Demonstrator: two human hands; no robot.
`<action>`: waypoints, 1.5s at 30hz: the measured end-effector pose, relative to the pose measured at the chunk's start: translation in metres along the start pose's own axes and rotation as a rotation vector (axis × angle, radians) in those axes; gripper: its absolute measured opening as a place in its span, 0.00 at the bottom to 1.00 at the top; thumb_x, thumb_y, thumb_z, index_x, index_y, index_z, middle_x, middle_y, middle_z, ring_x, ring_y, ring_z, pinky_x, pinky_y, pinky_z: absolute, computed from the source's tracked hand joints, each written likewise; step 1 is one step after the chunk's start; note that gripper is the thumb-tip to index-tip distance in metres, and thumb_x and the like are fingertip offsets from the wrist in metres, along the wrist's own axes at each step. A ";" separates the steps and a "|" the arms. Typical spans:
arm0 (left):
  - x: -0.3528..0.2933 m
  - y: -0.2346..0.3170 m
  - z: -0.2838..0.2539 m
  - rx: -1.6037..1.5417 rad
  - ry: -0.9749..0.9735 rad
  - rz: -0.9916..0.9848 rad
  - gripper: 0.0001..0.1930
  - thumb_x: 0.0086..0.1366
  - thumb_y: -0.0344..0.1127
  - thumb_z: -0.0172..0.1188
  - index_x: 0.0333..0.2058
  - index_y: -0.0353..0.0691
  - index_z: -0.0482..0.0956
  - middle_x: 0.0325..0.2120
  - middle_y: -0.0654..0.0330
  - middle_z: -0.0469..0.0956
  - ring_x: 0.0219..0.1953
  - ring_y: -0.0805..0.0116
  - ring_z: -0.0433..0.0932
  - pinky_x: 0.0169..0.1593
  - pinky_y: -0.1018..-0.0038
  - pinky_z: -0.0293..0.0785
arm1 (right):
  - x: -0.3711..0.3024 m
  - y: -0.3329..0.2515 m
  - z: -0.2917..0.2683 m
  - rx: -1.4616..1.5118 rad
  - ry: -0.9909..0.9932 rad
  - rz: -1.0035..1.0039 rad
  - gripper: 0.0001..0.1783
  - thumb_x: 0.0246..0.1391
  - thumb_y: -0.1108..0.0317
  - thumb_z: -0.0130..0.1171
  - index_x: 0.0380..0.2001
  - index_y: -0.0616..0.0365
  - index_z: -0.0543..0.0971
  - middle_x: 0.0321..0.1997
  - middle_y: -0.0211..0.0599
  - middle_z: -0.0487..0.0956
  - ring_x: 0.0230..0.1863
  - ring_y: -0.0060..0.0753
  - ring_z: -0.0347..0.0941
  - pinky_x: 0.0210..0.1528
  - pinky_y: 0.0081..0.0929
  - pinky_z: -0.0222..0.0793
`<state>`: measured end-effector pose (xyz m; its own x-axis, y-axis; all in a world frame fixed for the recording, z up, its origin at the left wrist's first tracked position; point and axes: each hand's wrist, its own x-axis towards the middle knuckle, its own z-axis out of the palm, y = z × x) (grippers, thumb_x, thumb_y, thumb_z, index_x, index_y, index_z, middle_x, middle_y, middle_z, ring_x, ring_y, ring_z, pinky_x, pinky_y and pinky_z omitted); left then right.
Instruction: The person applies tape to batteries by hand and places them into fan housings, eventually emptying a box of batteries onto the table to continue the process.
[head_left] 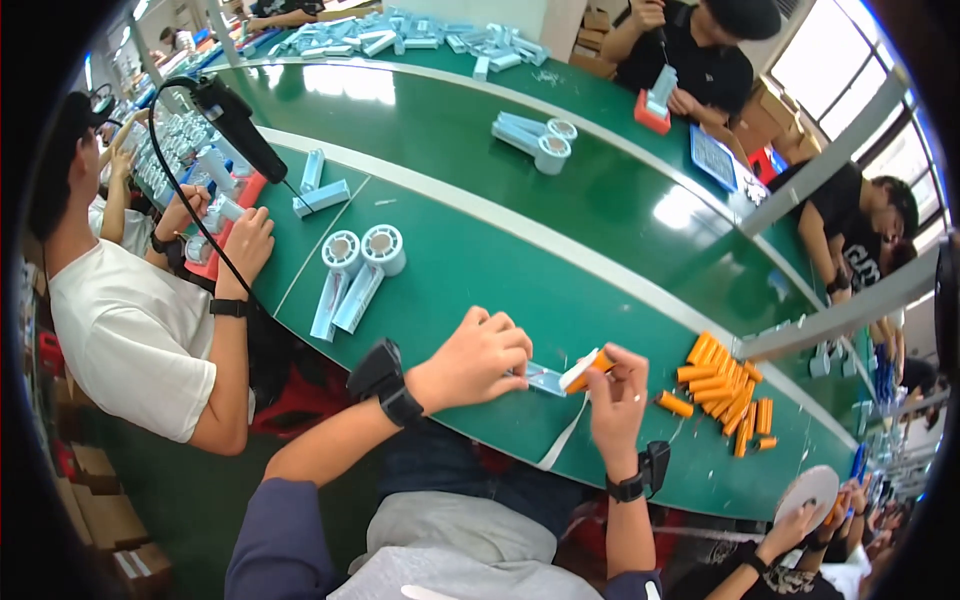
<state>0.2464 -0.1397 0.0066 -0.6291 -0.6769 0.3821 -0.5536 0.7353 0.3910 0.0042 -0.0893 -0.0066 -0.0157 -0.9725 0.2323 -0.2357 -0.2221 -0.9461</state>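
My left hand (480,360) is closed, thumb and fingers pinched at the near end of a light blue plastic casing (546,380). The casing lies low over the green bench, with part of it behind my fingers. My right hand (618,395) grips an orange cylindrical battery (603,361) with a white piece along its side, tilted just above the casing's right end. From beside this hand a white strip (565,436) hangs down to the bench edge. To the right lies a pile of orange batteries (722,385).
Two light blue fan-like units with round heads (362,250) lie left of my hands. A black electric screwdriver (238,128) hangs by a co-worker in a white shirt (135,330). Two similar units (535,140) sit on the green belt (430,115). Other people work across and at right.
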 end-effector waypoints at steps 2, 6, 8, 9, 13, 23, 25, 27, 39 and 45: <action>-0.012 0.005 0.005 -0.044 0.044 -0.004 0.09 0.56 0.39 0.70 0.27 0.46 0.78 0.37 0.70 0.79 0.45 0.66 0.74 0.50 0.64 0.64 | 0.001 0.003 0.016 -0.024 -0.025 -0.069 0.18 0.63 0.78 0.59 0.55 0.61 0.70 0.43 0.38 0.79 0.39 0.24 0.76 0.39 0.22 0.72; -0.026 -0.003 0.003 -0.015 0.149 -0.003 0.09 0.56 0.37 0.70 0.29 0.45 0.78 0.36 0.69 0.80 0.43 0.66 0.76 0.49 0.62 0.65 | -0.002 0.019 0.024 -0.136 -0.037 -0.287 0.21 0.57 0.80 0.64 0.53 0.59 0.72 0.43 0.42 0.80 0.39 0.30 0.77 0.40 0.26 0.73; -0.017 -0.009 0.005 -0.032 0.203 -0.014 0.08 0.56 0.36 0.69 0.30 0.44 0.78 0.36 0.68 0.80 0.43 0.66 0.77 0.49 0.62 0.66 | 0.001 0.025 0.027 -0.212 0.000 -0.497 0.23 0.54 0.80 0.66 0.53 0.58 0.73 0.43 0.45 0.81 0.39 0.37 0.78 0.39 0.30 0.73; -0.017 -0.009 0.006 -0.043 0.238 -0.013 0.08 0.57 0.34 0.69 0.31 0.44 0.77 0.36 0.67 0.81 0.43 0.65 0.77 0.49 0.62 0.67 | -0.004 0.023 0.028 -0.217 -0.012 -0.474 0.23 0.54 0.80 0.66 0.53 0.58 0.73 0.43 0.45 0.81 0.39 0.37 0.78 0.39 0.30 0.73; -0.028 -0.008 0.019 -0.153 0.326 -0.040 0.07 0.57 0.31 0.67 0.33 0.42 0.77 0.35 0.65 0.81 0.42 0.63 0.79 0.49 0.63 0.70 | 0.009 0.015 0.026 -0.395 -0.103 -0.690 0.25 0.52 0.82 0.67 0.52 0.57 0.72 0.47 0.47 0.79 0.40 0.44 0.77 0.40 0.37 0.73; -0.020 -0.011 0.025 -0.188 0.427 -0.060 0.08 0.56 0.30 0.67 0.33 0.42 0.77 0.34 0.62 0.81 0.42 0.60 0.79 0.46 0.64 0.74 | 0.039 -0.017 0.037 -0.894 -0.540 -0.666 0.17 0.50 0.65 0.69 0.44 0.55 0.80 0.45 0.35 0.79 0.53 0.47 0.72 0.61 0.54 0.63; -0.016 -0.014 0.024 -0.192 0.427 -0.097 0.09 0.55 0.31 0.68 0.34 0.42 0.77 0.33 0.62 0.81 0.41 0.59 0.79 0.47 0.64 0.74 | 0.033 -0.005 0.044 -0.873 -0.556 -0.626 0.18 0.51 0.63 0.69 0.44 0.54 0.80 0.46 0.34 0.78 0.54 0.47 0.71 0.65 0.56 0.60; -0.027 -0.004 0.018 -0.172 0.442 -0.105 0.09 0.55 0.31 0.68 0.34 0.41 0.77 0.33 0.62 0.81 0.40 0.59 0.79 0.47 0.64 0.74 | 0.036 -0.006 0.044 -0.883 -0.594 -0.581 0.19 0.49 0.65 0.69 0.46 0.53 0.80 0.49 0.37 0.77 0.58 0.49 0.70 0.67 0.60 0.57; -0.037 -0.028 -0.027 -0.141 0.012 0.000 0.21 0.51 0.32 0.71 0.44 0.41 0.77 0.49 0.51 0.76 0.50 0.49 0.73 0.56 0.58 0.69 | 0.003 -0.031 0.039 -0.922 -0.517 -0.491 0.28 0.48 0.62 0.69 0.55 0.44 0.79 0.68 0.39 0.68 0.73 0.54 0.55 0.72 0.67 0.46; 0.017 -0.050 -0.024 -0.145 -0.157 -0.133 0.21 0.53 0.30 0.70 0.47 0.43 0.76 0.53 0.50 0.73 0.57 0.50 0.70 0.61 0.58 0.65 | 0.032 0.004 -0.005 -0.646 -0.413 -0.333 0.31 0.50 0.61 0.69 0.59 0.45 0.77 0.73 0.43 0.62 0.76 0.59 0.49 0.73 0.69 0.39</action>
<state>0.2769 -0.1892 0.0139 -0.6394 -0.7452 0.1892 -0.5599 0.6200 0.5496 -0.0021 -0.1206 -0.0015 0.4815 -0.8382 0.2563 -0.6776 -0.5414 -0.4977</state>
